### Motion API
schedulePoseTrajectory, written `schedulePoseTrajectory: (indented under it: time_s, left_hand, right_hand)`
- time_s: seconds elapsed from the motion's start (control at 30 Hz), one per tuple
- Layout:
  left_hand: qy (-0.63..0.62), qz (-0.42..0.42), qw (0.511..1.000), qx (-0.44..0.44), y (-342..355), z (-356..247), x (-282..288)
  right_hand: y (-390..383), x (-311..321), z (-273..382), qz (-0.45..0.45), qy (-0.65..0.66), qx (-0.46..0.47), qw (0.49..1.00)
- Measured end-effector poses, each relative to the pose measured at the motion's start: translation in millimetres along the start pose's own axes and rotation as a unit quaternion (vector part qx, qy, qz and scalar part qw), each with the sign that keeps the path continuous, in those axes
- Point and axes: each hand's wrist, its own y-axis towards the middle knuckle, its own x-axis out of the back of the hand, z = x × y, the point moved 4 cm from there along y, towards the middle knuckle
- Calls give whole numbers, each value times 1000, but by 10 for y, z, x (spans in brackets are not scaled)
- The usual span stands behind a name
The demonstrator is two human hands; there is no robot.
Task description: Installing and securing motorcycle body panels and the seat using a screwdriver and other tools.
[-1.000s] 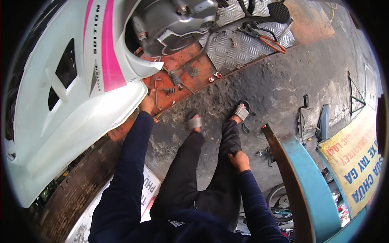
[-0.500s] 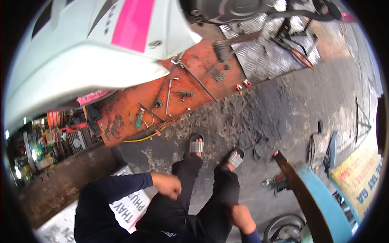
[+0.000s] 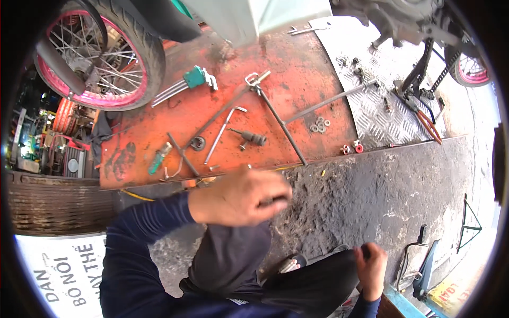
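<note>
My left hand [image 3: 241, 197] is in front of the red platform's near edge. Its fingers are curled, and a dark patch shows between thumb and fingers; whether that is an object or shadow I cannot make out. My right hand [image 3: 371, 270] is closed above my bent right knee, a small dark spot at its fingertips, its contents hidden. On the red platform [image 3: 222, 58], beyond the left hand, lie an L-shaped wrench [image 3: 225, 135], a dark screwdriver-like tool [image 3: 252, 138], a green-handled tool [image 3: 160, 159] and a long-legged metal bar tool [image 3: 273, 114].
A motorcycle's pink-rimmed front wheel [image 3: 114, 58] and engine [image 3: 395, 18] stand over the platform. Nearby are a hex key set [image 3: 193, 78], several washers [image 3: 319, 125], orange-handled pliers [image 3: 427, 126] and a checkered metal plate [image 3: 379, 114]. A white lettered board [image 3: 58, 275] lies left.
My view has dropped closer to the platform and my knees have bent. My left hand has moved forward towards the platform edge; my right hand has moved right. The wheel and hex keys have come into view.
</note>
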Motion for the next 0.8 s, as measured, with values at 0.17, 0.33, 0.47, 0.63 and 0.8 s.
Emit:
schedulePoseTrajectory:
  time_s: [0.17,0.33,0.47,0.63,0.8]
  left_hand:
    - [252,-88,964,-15,710,731,596]
    - [348,-224,910,16,1804,1813,1697]
    - [438,-258,858,73,2736,2399,1899]
    - [449,-298,828,154,3033,2720,1758]
    - [401,-337,844,119,2822,2509,1691]
  right_hand:
    - [227,-669,-183,65,87,93,990]
    - [-37,-515,179,120,143,76,980]
    - [-137,-473,134,100,136,14,986]
    - [-163,-441,124,46,190,-40,980]
    - [-11,-504,-37,34,188,-34,981]
